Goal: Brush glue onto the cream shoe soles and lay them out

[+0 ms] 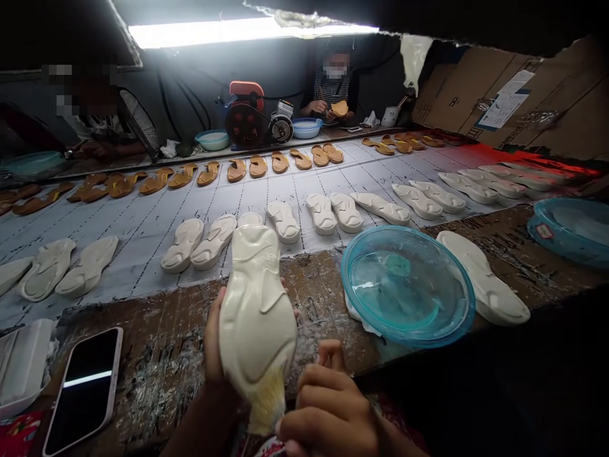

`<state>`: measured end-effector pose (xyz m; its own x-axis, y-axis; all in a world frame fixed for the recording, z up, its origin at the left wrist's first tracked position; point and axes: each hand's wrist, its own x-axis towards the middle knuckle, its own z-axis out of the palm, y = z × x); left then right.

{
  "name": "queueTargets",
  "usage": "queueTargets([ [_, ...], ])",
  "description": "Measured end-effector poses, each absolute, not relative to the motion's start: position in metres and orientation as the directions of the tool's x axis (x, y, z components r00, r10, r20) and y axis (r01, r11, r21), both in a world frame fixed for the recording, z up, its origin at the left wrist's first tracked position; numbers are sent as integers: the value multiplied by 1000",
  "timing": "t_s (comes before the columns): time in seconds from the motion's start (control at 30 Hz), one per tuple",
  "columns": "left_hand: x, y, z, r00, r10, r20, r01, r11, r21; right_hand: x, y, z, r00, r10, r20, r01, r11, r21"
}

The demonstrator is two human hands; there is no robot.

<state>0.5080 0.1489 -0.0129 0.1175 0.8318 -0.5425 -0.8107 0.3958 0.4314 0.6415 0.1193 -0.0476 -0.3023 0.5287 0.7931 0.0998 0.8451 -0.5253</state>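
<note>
My left hand (215, 346) is wrapped around a cream-white shoe sole (257, 304), its fingertips showing on both sides. The sole is tilted up with its glossy, contoured face toward me. My right hand (335, 406) is closed around a brush (268, 400); the handle is mostly hidden by the fingers. Pale yellowish bristles press on the sole's near end. Right of the hands stands a translucent blue bowl (349, 289) with whitish liquid inside. Another white sole (490, 285) lies just beyond the bowl, at the bench edge.
A white lined belt (200, 209) carries rows of white soles (323, 212) and brown soles (258, 166). On the worn bench (162, 336) lie a phone (88, 387) and a white box (28, 355). Another blue bowl (547, 235) stands right. A co-worker (333, 95) sits opposite, beside a motor (245, 120).
</note>
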Motion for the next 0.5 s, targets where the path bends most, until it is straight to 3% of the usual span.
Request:
queueTargets([
  [0.1,506,152,-13,134,849,-512,-804,395,445,659,125,-44,-199,594,779,57,801,-596],
  [0.23,515,150,-11,172,837,-520,-747,455,485,671,141,-41,-133,651,747,158,758,-633],
  [0.4,516,158,-17,-10,898,-441,-829,239,505,656,131,-57,-167,554,815,147,832,-535],
  [0.5,505,165,-33,-40,924,-380,-807,194,557,658,125,-61,-245,540,805,84,839,-538],
])
